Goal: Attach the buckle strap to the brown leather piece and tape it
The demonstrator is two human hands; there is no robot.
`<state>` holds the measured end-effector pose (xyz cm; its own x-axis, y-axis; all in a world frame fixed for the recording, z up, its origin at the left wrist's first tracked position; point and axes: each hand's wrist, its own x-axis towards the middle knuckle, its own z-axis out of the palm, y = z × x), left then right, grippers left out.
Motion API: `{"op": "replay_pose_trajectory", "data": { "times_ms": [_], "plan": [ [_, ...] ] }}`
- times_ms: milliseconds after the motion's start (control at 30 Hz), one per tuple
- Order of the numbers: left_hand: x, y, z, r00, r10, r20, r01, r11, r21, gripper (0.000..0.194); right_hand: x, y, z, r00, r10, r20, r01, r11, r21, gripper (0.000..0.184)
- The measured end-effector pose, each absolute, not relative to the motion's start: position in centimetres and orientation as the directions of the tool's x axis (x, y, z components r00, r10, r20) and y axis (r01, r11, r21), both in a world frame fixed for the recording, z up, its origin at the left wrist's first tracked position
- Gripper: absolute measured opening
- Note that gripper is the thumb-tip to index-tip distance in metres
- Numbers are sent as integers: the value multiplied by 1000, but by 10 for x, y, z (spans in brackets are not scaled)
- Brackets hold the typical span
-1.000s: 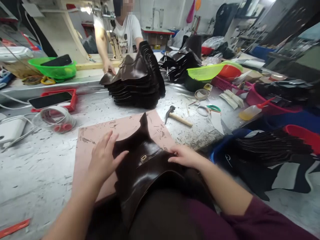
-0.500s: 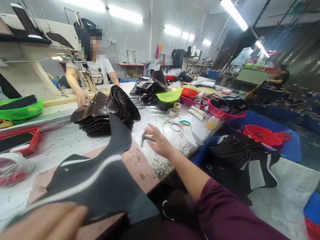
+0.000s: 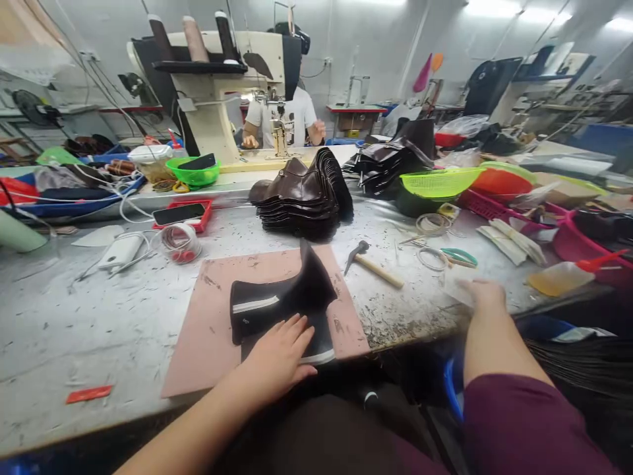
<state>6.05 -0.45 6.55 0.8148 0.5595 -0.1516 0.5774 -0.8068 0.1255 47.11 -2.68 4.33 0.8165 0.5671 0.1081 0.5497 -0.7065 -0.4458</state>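
Note:
A dark leather piece (image 3: 284, 300) lies on the pink mat (image 3: 202, 330), dull side up, with a pale strip along one edge. My left hand (image 3: 279, 356) rests flat on its near part, fingers stretched out. My right hand (image 3: 482, 293) reaches out to the right near the table's front edge, over a pale thin sheet (image 3: 452, 284). Its fingers are blurred, so I cannot make out whether it grips the sheet. A hammer (image 3: 373, 264) lies between the mat and my right hand.
A stack of brown leather pieces (image 3: 306, 194) stands behind the mat. Green-handled scissors (image 3: 459, 257), a glue bottle (image 3: 564, 277) and a green basket (image 3: 438, 181) are at the right. A phone in a red tray (image 3: 180, 214) is at the left. A person (image 3: 297, 115) works behind a sewing machine (image 3: 222, 79).
The leather piece went from glossy side up under both hands to dull side up on the mat. My right hand left it and moved right, past the hammer.

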Motion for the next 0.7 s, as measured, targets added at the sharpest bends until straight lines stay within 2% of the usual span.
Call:
{"op": "replay_pose_trajectory", "data": {
  "times_ms": [67,100,167,200,233,267,300,333,367,467,500,600,700],
  "plan": [
    [54,-10,58,784,611,-111,620,-760,192,55,446,-28,47,817,567,100,547,-710,-443,12],
    [49,-15,57,757,648,-84,647,-725,237,55,427,-31,49,785,611,96,582,-678,-449,13],
    [39,-26,59,695,719,-21,680,-648,344,63,378,-40,56,584,808,77,728,-479,-490,12],
    [34,-32,60,665,746,11,680,-612,403,73,351,-47,62,285,956,71,818,-204,-537,15],
    [30,-36,62,641,766,37,667,-581,466,85,325,-54,68,-47,997,57,811,71,-580,19],
    [27,-40,63,626,778,50,643,-552,530,97,300,-60,75,-310,950,29,752,263,-604,23],
    [24,-42,64,624,780,43,612,-522,595,102,280,-65,82,-499,866,-14,686,385,-618,26],
    [22,-42,65,638,770,6,577,-483,659,98,264,-68,88,-618,785,-46,626,456,-632,28],
    [21,-41,66,662,747,-55,548,-433,716,84,253,-67,93,-683,727,-71,585,486,-649,29],
    [17,-29,66,669,694,-264,541,-211,814,15,244,-53,91,-688,720,-96,528,405,-747,28],
    [17,-23,65,631,711,-312,553,-130,823,7,246,-45,85,-645,759,-88,513,346,-785,26],
    [18,0,59,434,832,-344,577,36,816,13,255,-19,60,-379,922,-77,490,130,-862,22],
    [22,23,46,306,898,-316,621,64,781,21,259,1,35,-52,987,-155,487,-110,-866,22]
  ]
}}
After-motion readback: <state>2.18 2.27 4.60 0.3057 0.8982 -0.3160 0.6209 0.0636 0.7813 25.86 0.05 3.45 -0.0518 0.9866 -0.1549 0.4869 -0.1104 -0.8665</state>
